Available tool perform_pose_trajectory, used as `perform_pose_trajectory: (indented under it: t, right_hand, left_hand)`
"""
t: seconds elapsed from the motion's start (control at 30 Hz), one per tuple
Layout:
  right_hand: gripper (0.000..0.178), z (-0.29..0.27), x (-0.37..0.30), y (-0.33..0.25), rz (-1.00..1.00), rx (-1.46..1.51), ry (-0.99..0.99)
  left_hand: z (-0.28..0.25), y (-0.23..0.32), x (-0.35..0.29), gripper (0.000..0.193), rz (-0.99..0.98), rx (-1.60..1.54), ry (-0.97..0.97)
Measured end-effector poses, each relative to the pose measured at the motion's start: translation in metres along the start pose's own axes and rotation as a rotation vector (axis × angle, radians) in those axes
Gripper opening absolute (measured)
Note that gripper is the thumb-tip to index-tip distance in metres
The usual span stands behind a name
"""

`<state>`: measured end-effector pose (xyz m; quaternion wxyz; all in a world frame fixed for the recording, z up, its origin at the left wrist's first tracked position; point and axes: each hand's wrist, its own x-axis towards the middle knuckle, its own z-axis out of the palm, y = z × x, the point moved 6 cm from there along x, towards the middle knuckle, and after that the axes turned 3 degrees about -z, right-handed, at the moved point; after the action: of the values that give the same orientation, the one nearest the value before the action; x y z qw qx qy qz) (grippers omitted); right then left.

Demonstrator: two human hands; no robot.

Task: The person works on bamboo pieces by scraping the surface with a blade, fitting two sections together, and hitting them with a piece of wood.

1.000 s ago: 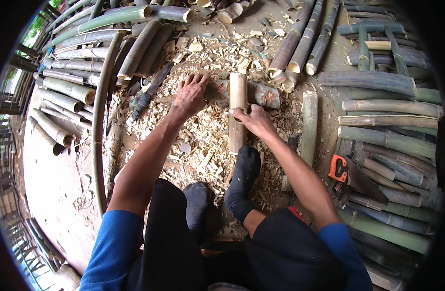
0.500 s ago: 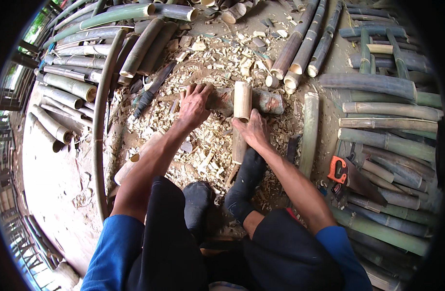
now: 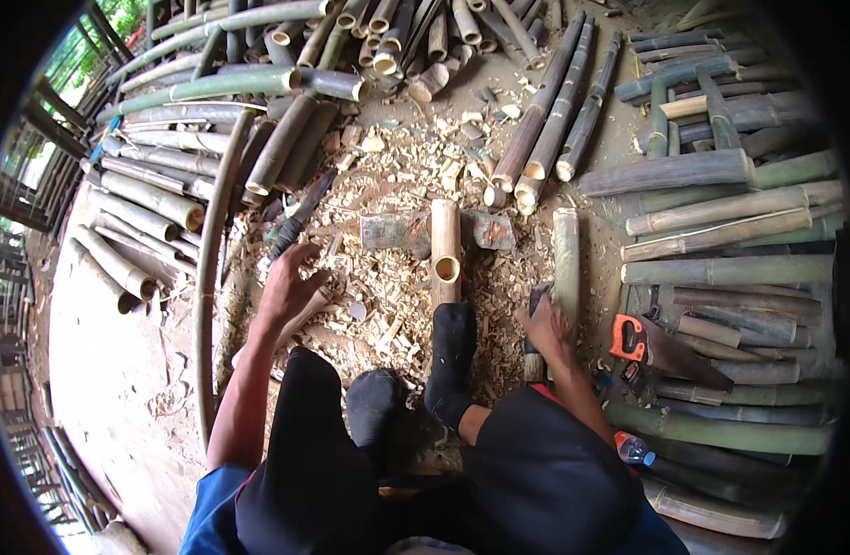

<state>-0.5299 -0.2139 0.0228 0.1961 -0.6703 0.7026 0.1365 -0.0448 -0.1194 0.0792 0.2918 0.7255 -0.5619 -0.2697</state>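
Note:
My left hand point(image 3: 293, 282) is lifted with its fingers apart and nothing in it, close to the wrapped dark handle of a long knife point(image 3: 289, 233). My right hand point(image 3: 547, 328) is curled over a dark tool point(image 3: 533, 367) on the ground; the fingers hide its middle, so its kind is unclear. Between the hands, a pale shaved bamboo piece point(image 3: 445, 227) rests across a short mottled log point(image 3: 395, 233), its hollow end toward me. A pale strip continues below that end to my dark-socked right foot point(image 3: 453, 338).
Wood chips point(image 3: 388, 296) cover the ground around the log. A pale green bamboo length point(image 3: 566, 259) lies beside my right hand. Farther right are an orange-handled saw point(image 3: 628, 339), a plastic bottle point(image 3: 634, 450) and stacked bamboo point(image 3: 721, 270). A long curved pole point(image 3: 212, 277) runs along the left.
Both hands have come off the bamboo piece and log. The left has moved left toward the knife, the right outward onto the dark tool. My view has shifted, and the bottle now shows.

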Motion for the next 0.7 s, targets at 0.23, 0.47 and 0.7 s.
perform_pose_trajectory:
  t: [0.23,0.47,0.7]
  right_hand:
    - [0.074,0.046,-0.003,0.042,-0.08,-0.066,0.096]
    - [0.061,0.001,-0.056,0.005,-0.066,-0.174,-0.363]
    - [0.057,0.013,-0.051,-0.029,-0.305,-0.019,-0.246]
  left_hand:
    - [-0.077,0.039,-0.083,0.044,-0.063,0.098,-0.226]
    - [-0.155,0.194,-0.081,0.037,0.389,0.343,-0.238]
    - [-0.033,0.287,-0.052,0.052,0.619,0.379,-0.483]
